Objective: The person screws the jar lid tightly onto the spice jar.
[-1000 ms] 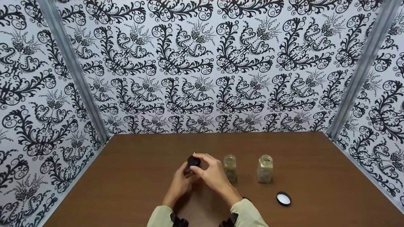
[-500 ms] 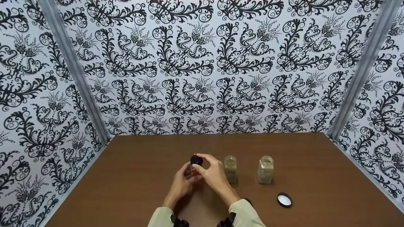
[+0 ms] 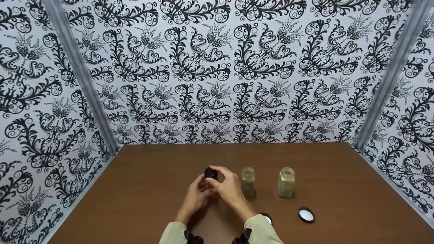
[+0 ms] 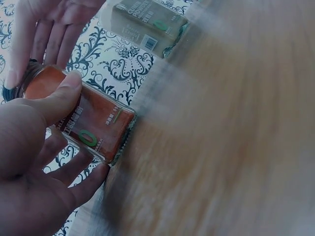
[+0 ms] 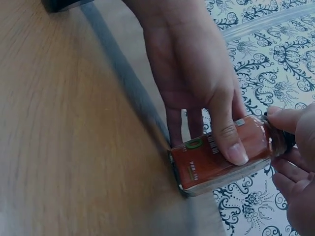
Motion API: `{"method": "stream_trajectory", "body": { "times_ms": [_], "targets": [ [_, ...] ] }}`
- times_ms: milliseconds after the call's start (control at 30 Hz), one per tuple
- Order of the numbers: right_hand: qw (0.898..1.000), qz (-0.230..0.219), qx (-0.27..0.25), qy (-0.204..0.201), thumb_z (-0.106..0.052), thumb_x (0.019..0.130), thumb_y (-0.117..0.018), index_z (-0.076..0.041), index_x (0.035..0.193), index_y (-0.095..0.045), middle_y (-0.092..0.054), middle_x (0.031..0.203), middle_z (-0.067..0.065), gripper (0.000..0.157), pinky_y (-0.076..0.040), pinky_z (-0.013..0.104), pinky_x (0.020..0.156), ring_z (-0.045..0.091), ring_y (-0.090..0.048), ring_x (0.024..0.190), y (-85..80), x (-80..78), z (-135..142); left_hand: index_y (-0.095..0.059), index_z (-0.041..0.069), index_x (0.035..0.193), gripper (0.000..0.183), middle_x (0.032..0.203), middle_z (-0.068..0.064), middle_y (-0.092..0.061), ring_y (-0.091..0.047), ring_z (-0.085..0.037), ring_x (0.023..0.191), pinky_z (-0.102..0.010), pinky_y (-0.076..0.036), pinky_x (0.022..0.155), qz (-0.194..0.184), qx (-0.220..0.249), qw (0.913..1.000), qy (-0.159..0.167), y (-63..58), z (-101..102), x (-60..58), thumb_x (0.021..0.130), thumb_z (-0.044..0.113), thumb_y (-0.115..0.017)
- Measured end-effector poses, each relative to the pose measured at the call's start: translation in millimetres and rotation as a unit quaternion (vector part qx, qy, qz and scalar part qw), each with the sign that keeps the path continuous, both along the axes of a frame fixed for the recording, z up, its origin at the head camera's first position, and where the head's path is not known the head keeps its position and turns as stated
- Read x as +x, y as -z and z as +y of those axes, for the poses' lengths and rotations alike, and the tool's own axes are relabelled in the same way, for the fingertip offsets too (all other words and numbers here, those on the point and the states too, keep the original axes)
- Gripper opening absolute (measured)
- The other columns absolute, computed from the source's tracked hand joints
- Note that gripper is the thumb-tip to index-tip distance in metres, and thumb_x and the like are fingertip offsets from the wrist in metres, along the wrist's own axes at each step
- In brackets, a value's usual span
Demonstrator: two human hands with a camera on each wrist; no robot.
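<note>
A glass spice jar of orange-red powder [image 4: 101, 120] stands upright low over the table, its square base right at the wood. My left hand [image 3: 194, 200] grips its body, thumb along the label in the left wrist view. With thumb and fingertips, my right hand [image 3: 230, 188] pinches the black cap [image 3: 210, 173] at the jar's neck. Just right of that hand is an uncapped glass jar of greenish-brown powder [image 3: 248, 184]. Farther right stands a second uncapped jar [image 3: 285, 185] with similar pale contents.
One black lid [image 3: 306, 215] lies on the brown table [image 3: 152, 176] at the right, white inside upward. Another lid [image 3: 268, 219] is partly hidden by the right sleeve [image 3: 262, 230]. Patterned panels [image 3: 217, 84] enclose the table's back and sides.
Both hands and the capped jar have shifted slightly right. The right forearm has moved a little, exposing more of the lid beside the sleeve. The two uncapped jars stay in place.
</note>
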State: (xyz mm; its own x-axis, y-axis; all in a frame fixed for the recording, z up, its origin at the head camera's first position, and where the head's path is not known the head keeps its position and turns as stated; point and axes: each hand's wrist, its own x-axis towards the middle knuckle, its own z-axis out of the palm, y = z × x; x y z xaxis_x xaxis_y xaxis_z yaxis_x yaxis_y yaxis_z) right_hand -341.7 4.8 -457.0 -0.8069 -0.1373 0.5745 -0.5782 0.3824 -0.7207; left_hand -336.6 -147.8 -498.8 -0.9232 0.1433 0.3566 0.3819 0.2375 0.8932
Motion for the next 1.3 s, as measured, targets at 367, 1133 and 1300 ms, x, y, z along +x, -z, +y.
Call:
{"method": "stream_trajectory", "body": {
  "times_ms": [367,1133,1300],
  "targets": [
    [1.0,0.005,-0.016,0.024,-0.021,0.083,-0.082,-0.008,0.116,-0.073,-0.074,0.116,0.008,0.037,-0.054,0.045,0.1,0.028,-0.069,0.112,4.4,1.0,-3.3,-0.051,0.002,0.142,0.059,0.126,-0.022,-0.065,-0.066,-0.033,0.115,-0.044,-0.056,0.1,0.004,-0.024,0.9996,-0.016,-0.5,1.1,0.4,0.091,0.021,-0.074],
    [0.999,0.03,-0.004,-0.01,-0.015,0.086,-0.079,-0.006,0.117,-0.074,-0.071,0.119,0.01,0.033,-0.054,0.042,0.1,0.027,-0.067,0.113,2.7,-3.1,-3.2,-0.05,-0.002,0.141,0.056,0.128,-0.026,-0.063,-0.066,-0.036,0.114,-0.041,-0.057,0.097,0.016,-0.005,0.9998,-0.007,1.3,0.5,-0.7,0.092,0.012,-0.073],
    [0.999,0.033,-0.015,-0.003,-0.016,0.084,-0.081,-0.005,0.114,-0.075,-0.073,0.116,0.012,0.033,-0.054,0.041,0.1,0.027,-0.068,0.111,4.0,-4.4,-4.7,-0.05,-0.006,0.138,0.06,0.122,-0.027,-0.065,-0.069,-0.033,0.109,-0.037,-0.06,0.092,0.052,-0.013,0.9985,-0.006,3.9,-0.4,-2.1,0.091,0.022,-0.075]
  ]
}}
